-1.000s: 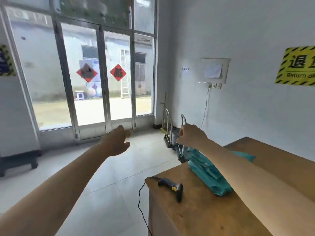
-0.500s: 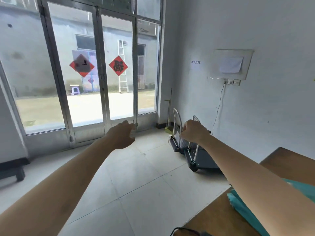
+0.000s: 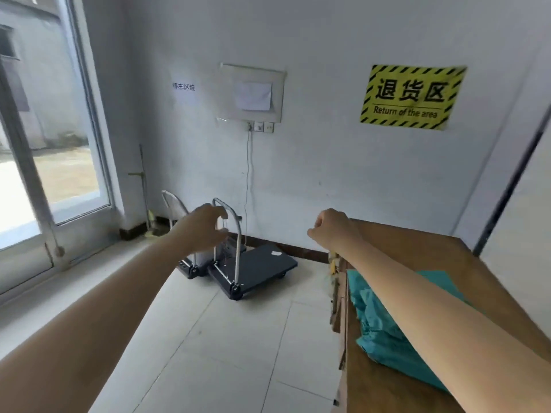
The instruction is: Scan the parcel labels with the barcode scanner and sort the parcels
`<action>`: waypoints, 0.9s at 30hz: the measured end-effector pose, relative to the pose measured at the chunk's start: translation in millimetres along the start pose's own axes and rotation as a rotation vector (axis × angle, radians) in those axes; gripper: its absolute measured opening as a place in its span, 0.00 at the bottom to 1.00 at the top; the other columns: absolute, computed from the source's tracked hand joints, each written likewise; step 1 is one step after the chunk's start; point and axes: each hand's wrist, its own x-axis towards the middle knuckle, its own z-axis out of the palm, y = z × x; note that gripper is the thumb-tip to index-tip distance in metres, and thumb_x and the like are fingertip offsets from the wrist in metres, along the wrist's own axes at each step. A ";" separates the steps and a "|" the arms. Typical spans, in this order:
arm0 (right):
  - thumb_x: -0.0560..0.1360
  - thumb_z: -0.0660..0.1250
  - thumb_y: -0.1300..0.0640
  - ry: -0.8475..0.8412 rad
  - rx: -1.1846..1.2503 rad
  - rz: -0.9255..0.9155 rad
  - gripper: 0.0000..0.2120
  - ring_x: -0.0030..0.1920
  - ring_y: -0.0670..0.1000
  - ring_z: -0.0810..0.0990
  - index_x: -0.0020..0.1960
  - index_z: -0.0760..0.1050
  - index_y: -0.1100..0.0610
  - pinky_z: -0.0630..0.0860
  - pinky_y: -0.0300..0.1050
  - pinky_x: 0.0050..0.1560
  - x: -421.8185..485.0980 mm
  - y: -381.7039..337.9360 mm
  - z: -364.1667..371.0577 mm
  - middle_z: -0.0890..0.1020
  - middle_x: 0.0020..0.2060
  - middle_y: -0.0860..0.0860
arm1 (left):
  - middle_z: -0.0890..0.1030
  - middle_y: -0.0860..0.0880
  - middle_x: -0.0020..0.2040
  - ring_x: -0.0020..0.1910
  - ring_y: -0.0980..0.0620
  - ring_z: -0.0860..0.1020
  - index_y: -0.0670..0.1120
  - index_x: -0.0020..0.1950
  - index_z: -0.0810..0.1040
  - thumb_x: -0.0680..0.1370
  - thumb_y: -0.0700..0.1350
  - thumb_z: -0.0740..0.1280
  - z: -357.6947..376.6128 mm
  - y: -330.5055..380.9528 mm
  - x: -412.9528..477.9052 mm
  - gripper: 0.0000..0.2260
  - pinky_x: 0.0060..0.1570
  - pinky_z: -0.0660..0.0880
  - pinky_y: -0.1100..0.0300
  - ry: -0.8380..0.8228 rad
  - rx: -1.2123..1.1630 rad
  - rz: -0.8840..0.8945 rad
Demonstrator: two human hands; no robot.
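Parcels point(image 3: 384, 338), teal bags, lie on the tabletop point(image 3: 432, 248) beneath the right forearm, nearer than both hands; left hand point(image 3: 205, 228) loosely spread, right hand point(image 3: 331, 231) fisted, both empty; scanner not in view; judged pre-scan, next move: fetch scanner, find label.

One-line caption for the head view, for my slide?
Left hand and right hand raised empty, teal parcels on the wooden table, platform carts by the wall, yellow return-area sign above.

Matt wooden table point(image 3: 423, 251), crinkled teal plastic parcel point(image 3: 384, 326) — glossy floor tiles point(image 3: 226, 338)
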 end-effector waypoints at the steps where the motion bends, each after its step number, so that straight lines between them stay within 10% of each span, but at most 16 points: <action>1: 0.70 0.65 0.57 0.014 -0.002 0.048 0.16 0.48 0.59 0.83 0.54 0.79 0.65 0.74 0.45 0.39 10.7 9.4 0.1 0.84 0.48 0.60 | 0.75 0.46 0.61 0.57 0.46 0.76 0.47 0.65 0.73 0.77 0.46 0.65 12.0 5.0 21.2 0.16 0.59 0.73 0.51 -0.018 -0.030 0.044; 5: 0.71 0.63 0.56 0.031 -0.002 0.242 0.14 0.34 0.55 0.80 0.50 0.79 0.65 0.71 0.43 0.35 50.3 59.6 5.6 0.80 0.32 0.55 | 0.73 0.48 0.60 0.57 0.47 0.75 0.50 0.65 0.71 0.78 0.50 0.63 69.1 31.4 106.4 0.16 0.60 0.71 0.52 -0.126 -0.062 0.255; 9: 0.72 0.63 0.57 0.078 0.113 0.447 0.12 0.35 0.54 0.85 0.47 0.79 0.64 0.81 0.47 0.39 86.5 116.7 6.2 0.86 0.38 0.58 | 0.73 0.47 0.62 0.60 0.48 0.74 0.49 0.65 0.71 0.78 0.50 0.63 111.3 69.5 184.3 0.15 0.60 0.71 0.54 -0.221 -0.102 0.395; 17: 0.73 0.66 0.60 0.144 0.416 0.860 0.11 0.35 0.54 0.79 0.53 0.74 0.64 0.75 0.41 0.31 131.4 191.1 33.9 0.78 0.41 0.57 | 0.75 0.50 0.57 0.55 0.50 0.75 0.47 0.62 0.75 0.76 0.45 0.64 199.0 136.4 289.0 0.14 0.56 0.73 0.57 -0.458 -0.185 0.679; 21: 0.72 0.66 0.60 0.262 0.476 0.967 0.12 0.34 0.51 0.71 0.36 0.63 0.55 0.70 0.39 0.29 167.3 223.7 66.8 0.67 0.34 0.51 | 0.77 0.49 0.60 0.56 0.50 0.76 0.49 0.60 0.76 0.76 0.48 0.65 269.0 162.3 351.8 0.14 0.59 0.75 0.52 -0.582 -0.138 0.829; 27: 0.70 0.65 0.62 0.465 0.568 1.252 0.15 0.29 0.48 0.61 0.36 0.58 0.54 0.59 0.40 0.27 222.2 274.6 101.4 0.62 0.31 0.50 | 0.77 0.46 0.61 0.58 0.48 0.76 0.45 0.64 0.74 0.78 0.47 0.64 343.0 210.4 440.4 0.15 0.59 0.74 0.54 -0.691 -0.114 1.010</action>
